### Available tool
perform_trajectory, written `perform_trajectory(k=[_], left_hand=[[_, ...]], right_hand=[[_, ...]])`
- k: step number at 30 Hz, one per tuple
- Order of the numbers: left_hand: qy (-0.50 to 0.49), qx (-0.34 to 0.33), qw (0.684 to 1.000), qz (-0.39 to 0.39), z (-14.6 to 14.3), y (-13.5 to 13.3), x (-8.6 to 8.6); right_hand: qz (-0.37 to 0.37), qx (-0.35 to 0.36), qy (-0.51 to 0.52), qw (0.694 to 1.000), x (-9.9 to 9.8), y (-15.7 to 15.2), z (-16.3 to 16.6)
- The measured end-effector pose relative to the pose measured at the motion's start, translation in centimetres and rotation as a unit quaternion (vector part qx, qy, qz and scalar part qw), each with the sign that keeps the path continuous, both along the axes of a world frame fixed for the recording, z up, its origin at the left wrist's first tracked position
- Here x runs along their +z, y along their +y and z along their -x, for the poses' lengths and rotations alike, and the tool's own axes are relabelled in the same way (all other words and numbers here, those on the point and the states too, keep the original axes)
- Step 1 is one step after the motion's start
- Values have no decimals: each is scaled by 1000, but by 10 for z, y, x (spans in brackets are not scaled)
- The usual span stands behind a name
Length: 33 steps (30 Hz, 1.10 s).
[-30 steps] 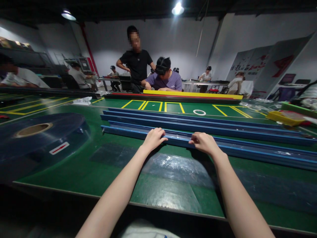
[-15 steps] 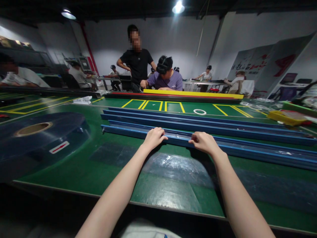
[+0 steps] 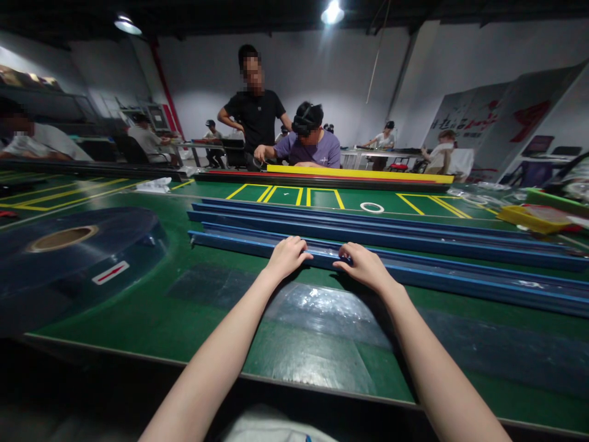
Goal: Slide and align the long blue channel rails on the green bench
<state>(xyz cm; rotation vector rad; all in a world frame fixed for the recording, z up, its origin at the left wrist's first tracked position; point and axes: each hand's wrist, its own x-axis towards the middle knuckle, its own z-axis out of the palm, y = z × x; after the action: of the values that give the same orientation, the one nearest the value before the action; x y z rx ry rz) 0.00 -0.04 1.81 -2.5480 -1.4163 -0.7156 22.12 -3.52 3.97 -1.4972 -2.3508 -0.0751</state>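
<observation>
A long blue channel-shaped strip [image 3: 239,244] lies across the table in front of me, with clear film showing in its groove. My left hand [image 3: 288,253] is closed over its near wall, fingers inside the groove and thumb on the front. A short way to the right, my right hand [image 3: 361,263] straddles the same wall, fingers curled over the top and thumb in front. Just behind lies a second blue strip [image 3: 414,236], roughly parallel. A flat sheet of clear film [image 3: 322,310] rests on the green table below my hands.
A big roll of clear film [image 3: 133,239] with a cardboard core sits at the left. Beyond the strips are a white ring [image 3: 372,207], a yellow tray [image 3: 529,218] and a yellow bar [image 3: 359,174]. Co-workers sit and stand at the far side.
My right hand has slid left along the blue strip, closer to my left hand, its thumb and fingers a little wider apart. My left hand and the strips stay put.
</observation>
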Motion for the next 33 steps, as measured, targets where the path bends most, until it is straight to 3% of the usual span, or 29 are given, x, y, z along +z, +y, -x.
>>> perform_trajectory(k=[13, 26, 33], left_hand=[[49, 8, 999, 19, 8, -1, 3], [97, -20, 994, 43, 12, -8, 5], [106, -21, 994, 23, 15, -9, 0]], right_hand=[[4, 4, -42, 999, 2, 2, -1], [111, -59, -17, 992, 13, -2, -24], [112, -63, -1, 992, 14, -3, -28]])
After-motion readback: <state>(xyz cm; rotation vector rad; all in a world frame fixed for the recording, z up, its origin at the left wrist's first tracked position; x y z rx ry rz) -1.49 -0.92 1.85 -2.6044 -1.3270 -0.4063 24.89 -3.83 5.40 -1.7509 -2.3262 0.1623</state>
